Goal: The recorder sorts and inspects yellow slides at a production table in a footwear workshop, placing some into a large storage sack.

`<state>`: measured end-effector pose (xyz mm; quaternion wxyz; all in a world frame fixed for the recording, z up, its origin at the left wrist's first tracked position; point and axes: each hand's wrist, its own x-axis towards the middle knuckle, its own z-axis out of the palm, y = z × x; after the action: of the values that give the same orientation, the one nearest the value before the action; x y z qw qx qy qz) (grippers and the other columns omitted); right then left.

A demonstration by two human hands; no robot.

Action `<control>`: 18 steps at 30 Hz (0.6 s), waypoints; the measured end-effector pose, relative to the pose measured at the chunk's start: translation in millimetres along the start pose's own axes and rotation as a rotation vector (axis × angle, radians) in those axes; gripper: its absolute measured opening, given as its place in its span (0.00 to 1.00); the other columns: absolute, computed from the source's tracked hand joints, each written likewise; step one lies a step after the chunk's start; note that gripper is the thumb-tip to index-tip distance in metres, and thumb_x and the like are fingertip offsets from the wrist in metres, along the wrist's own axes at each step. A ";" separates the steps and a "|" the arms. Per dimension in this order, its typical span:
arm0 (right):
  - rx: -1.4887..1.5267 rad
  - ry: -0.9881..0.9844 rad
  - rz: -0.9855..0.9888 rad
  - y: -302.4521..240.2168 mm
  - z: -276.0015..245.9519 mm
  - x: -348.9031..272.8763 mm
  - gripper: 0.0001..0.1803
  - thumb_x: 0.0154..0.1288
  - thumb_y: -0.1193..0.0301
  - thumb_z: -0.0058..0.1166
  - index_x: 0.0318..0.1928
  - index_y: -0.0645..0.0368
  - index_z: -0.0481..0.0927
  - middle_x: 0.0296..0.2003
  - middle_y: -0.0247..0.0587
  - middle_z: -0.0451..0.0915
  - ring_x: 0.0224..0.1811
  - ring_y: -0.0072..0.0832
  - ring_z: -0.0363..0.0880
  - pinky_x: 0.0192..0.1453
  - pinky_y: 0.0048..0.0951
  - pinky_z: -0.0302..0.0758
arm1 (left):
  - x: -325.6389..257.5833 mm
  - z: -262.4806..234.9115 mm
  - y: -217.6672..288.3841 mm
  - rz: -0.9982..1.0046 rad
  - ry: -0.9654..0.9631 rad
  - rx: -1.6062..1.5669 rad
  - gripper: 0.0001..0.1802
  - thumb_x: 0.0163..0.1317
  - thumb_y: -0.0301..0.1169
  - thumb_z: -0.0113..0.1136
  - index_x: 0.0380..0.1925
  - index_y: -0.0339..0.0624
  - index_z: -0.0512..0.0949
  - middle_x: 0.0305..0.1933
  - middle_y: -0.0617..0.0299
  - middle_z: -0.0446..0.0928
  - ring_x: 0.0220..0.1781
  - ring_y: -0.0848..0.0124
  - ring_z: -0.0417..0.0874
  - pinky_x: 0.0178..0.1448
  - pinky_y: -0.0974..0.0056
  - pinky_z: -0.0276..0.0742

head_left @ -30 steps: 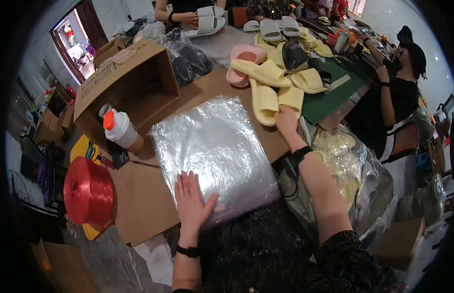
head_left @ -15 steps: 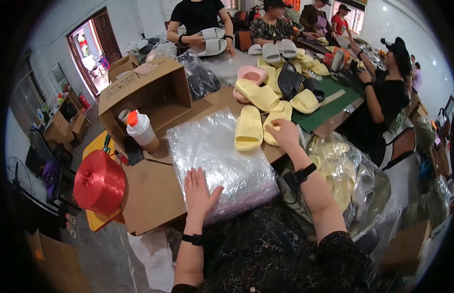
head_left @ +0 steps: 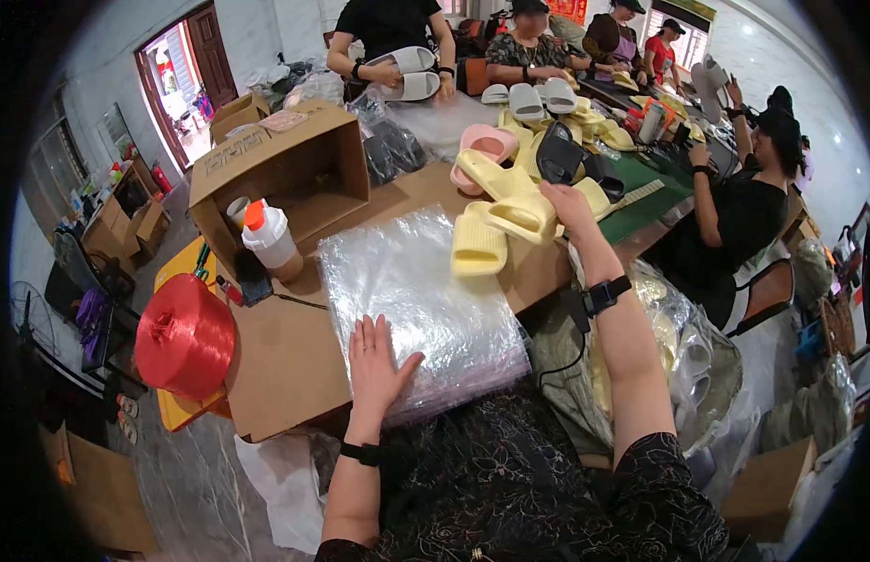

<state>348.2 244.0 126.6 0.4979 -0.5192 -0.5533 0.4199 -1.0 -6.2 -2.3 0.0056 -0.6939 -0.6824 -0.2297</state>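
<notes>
My left hand [head_left: 377,365] lies flat, fingers spread, on the near edge of a stack of clear plastic bags [head_left: 412,300] on the brown table [head_left: 285,356]. My right hand [head_left: 568,204] reaches forward and grips a yellow slipper [head_left: 517,215] at the edge of a slipper pile. Another yellow slipper [head_left: 477,245] lies sole up on the far corner of the plastic stack. A pink slipper [head_left: 485,145] and several more yellow ones lie behind it. A black watch is on my right wrist.
An open cardboard box [head_left: 280,169] stands at the far left of the table, with a white bottle with an orange cap [head_left: 269,239] in front. A red spool of twine [head_left: 184,335] sits at the left edge. Other people work across the table and at the right.
The view has tilted up and closed in. My right hand moved from the plastic's corner to the slipper pile and took hold of a yellow slipper. The left hand stays flat on the plastic.
</notes>
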 end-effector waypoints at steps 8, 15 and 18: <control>0.494 -0.395 -0.197 -125.2 60.9 -84.9 0.23 0.69 0.72 0.57 0.63 0.66 0.73 0.47 0.36 0.81 0.41 0.17 0.80 0.44 0.20 0.75 | -1.1 6.5 -7.2 0.047 0.078 -0.028 0.52 0.60 0.62 0.61 0.71 0.31 0.59 0.73 0.28 0.59 0.78 0.37 0.55 0.79 0.43 0.47; 0.228 -0.471 -0.180 -92.2 121.9 -87.7 0.34 0.62 0.81 0.57 0.70 0.63 0.64 0.45 0.38 0.80 0.37 0.17 0.77 0.39 0.18 0.73 | -4.4 14.7 -13.7 0.039 0.046 0.019 0.53 0.55 0.55 0.65 0.72 0.32 0.58 0.75 0.29 0.55 0.78 0.38 0.53 0.81 0.43 0.45; 0.359 -0.450 -0.103 -53.6 142.7 -78.3 0.36 0.64 0.80 0.57 0.71 0.63 0.61 0.49 0.41 0.81 0.39 0.21 0.81 0.40 0.22 0.77 | -2.0 12.5 -11.6 0.029 -0.007 0.013 0.51 0.54 0.52 0.66 0.71 0.32 0.59 0.75 0.31 0.55 0.79 0.39 0.52 0.81 0.44 0.44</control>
<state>196.2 167.9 148.7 0.4671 -0.2878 -0.5926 0.5897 -8.0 -3.3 -17.6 0.0112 -0.7043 -0.6739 -0.2229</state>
